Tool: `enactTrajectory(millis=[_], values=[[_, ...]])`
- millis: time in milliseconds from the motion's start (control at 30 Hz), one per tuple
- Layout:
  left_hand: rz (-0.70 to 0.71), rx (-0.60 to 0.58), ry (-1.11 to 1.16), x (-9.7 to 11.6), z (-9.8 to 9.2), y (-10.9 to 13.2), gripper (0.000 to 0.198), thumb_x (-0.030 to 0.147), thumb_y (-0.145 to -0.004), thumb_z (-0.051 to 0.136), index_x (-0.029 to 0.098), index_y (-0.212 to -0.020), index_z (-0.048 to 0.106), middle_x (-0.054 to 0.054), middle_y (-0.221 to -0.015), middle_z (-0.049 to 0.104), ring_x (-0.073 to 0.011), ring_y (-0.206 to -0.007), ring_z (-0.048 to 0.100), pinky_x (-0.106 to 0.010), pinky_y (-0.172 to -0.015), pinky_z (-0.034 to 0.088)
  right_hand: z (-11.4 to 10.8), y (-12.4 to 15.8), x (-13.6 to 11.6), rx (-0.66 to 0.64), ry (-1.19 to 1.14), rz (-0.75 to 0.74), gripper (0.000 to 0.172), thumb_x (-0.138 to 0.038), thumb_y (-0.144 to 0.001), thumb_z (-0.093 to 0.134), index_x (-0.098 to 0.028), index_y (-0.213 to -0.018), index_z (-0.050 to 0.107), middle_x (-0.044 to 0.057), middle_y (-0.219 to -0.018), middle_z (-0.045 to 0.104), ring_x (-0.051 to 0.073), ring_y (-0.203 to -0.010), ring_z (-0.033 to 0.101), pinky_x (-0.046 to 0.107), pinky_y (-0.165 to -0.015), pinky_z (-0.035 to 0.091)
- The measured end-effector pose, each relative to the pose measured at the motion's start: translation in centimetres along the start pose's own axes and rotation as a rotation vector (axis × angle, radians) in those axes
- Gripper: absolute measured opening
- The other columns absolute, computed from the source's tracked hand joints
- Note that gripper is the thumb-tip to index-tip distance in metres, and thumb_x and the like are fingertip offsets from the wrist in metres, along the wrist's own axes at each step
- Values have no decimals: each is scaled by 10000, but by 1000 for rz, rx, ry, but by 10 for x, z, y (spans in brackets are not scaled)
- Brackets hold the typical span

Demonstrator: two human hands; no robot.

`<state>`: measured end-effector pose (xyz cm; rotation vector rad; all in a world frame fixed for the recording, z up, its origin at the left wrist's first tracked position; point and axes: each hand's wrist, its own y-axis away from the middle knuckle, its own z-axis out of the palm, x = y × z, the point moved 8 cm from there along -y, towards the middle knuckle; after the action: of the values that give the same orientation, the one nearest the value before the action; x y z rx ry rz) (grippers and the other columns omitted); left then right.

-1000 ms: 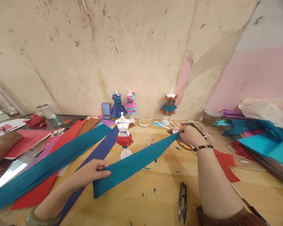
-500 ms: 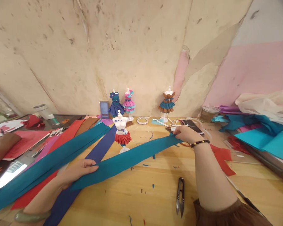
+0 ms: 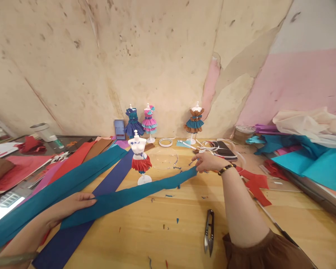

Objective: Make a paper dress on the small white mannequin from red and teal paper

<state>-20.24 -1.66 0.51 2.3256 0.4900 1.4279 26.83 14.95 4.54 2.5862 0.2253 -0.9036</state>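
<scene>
A long teal crepe paper strip (image 3: 145,190) stretches between my two hands above the wooden table. My left hand (image 3: 82,203) pinches it near its left end, over a dark blue strip (image 3: 112,179). At the other end, my right hand (image 3: 208,162) grips the tip between thumb and fingers. Just behind the strip stands a small white mannequin (image 3: 137,144) wearing a red fringed skirt (image 3: 141,163). Thread snips (image 3: 209,231) lie on the table in front of my right hand.
Three dressed mini mannequins, one in brown and teal (image 3: 194,120), stand along the wall. A wider teal strip (image 3: 58,190) and a red strip (image 3: 72,158) lie left. Turquoise paper (image 3: 302,157) is heaped right. Small scraps (image 3: 177,220) dot the wood.
Both hands have shifted left in the picture with the teal strip. Its right part now looks narrower and bunched. The camera has turned slightly right.
</scene>
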Motion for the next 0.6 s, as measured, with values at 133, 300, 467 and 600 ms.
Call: enactTrajectory(millis=[133,300,467,600], values=[[3,10,-52,1,-6,2,645,802,-468,732,201,-701,722,44,-721,732,-199,-713,653,-255,-678,492,10,-7,7,-62,-50,41,581,-136,-684,706,-144,-1254,594,72,-865,755,152,-633,693,185,-460,428],[21,-15,-43,3,-4,3,552,721,-562,729,187,-700,705,60,-687,718,-176,-695,660,-237,-670,480,19,-12,11,-91,-44,92,506,-205,-750,740,-135,-1236,615,60,-770,737,167,-675,714,184,-491,452],[52,-98,-31,-3,-8,-5,300,497,-746,641,208,-759,718,76,-713,738,-166,-713,690,-265,-695,472,29,-17,13,-72,32,170,364,-299,-922,639,-154,-1251,583,76,-992,703,179,-836,690,318,-718,567],[30,-173,-27,-9,-8,-11,298,503,-733,659,215,-765,728,67,-737,755,-170,-733,692,-273,-712,482,40,-25,12,-62,78,196,327,-350,-957,593,-175,-1233,591,84,-1246,609,224,-1035,637,427,-867,558]])
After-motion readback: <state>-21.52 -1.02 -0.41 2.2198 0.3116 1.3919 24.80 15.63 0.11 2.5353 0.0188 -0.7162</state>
